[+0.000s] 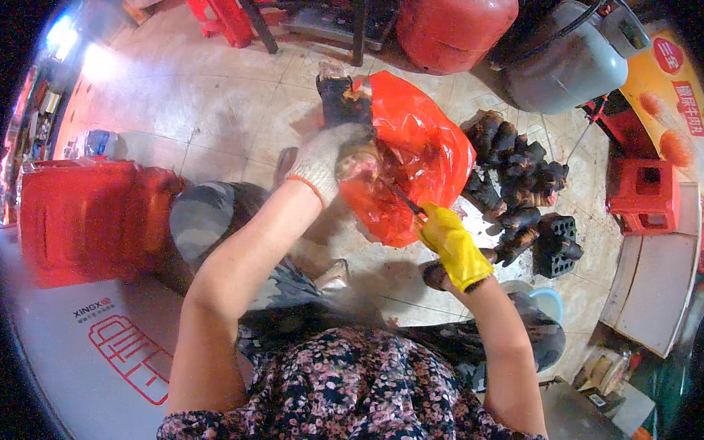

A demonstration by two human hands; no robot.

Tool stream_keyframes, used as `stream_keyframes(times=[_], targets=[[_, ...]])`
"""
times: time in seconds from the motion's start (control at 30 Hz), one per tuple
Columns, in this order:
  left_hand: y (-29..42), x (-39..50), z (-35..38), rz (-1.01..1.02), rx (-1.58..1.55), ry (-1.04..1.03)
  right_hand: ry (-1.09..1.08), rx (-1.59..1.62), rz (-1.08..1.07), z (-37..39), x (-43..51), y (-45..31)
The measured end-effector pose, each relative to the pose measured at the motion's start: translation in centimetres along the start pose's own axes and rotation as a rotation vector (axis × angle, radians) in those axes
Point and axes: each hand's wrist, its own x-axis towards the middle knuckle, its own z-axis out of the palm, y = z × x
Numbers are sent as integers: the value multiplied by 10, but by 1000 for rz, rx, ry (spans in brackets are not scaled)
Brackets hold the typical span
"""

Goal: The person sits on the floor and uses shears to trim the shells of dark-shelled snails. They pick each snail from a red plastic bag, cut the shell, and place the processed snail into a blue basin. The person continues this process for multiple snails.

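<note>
My left hand (322, 158), in a white knit glove with an orange cuff band, grips a charred animal foot (345, 100). Its blackened end points away from me, and a pale pinkish end shows below the glove. My right hand (453, 241) wears a yellow rubber glove and is closed around a thin dark tool, apparently a knife (406, 198). The tool points toward the pinkish end; I cannot tell whether it touches. Beneath and beside both hands spreads a red plastic bag (430, 141), with dark bits on it.
Several charred pieces (511, 161) lie heaped on the tiled floor to the right, near a black honeycomb coal briquette (554, 244). Red and grey gas cylinders (457, 26) (561, 64) stand ahead. Red plastic stools (84, 216) (643, 195) flank both sides.
</note>
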Motion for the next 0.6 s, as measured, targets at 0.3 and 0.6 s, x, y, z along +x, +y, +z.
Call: stream_keyframes(times=[0.3, 0.6], targets=[[5, 2, -10, -229, 276, 72, 83, -349, 26, -20, 113, 7], [-49, 9, -22, -367, 897, -60, 252, -128, 160, -115, 116, 48]])
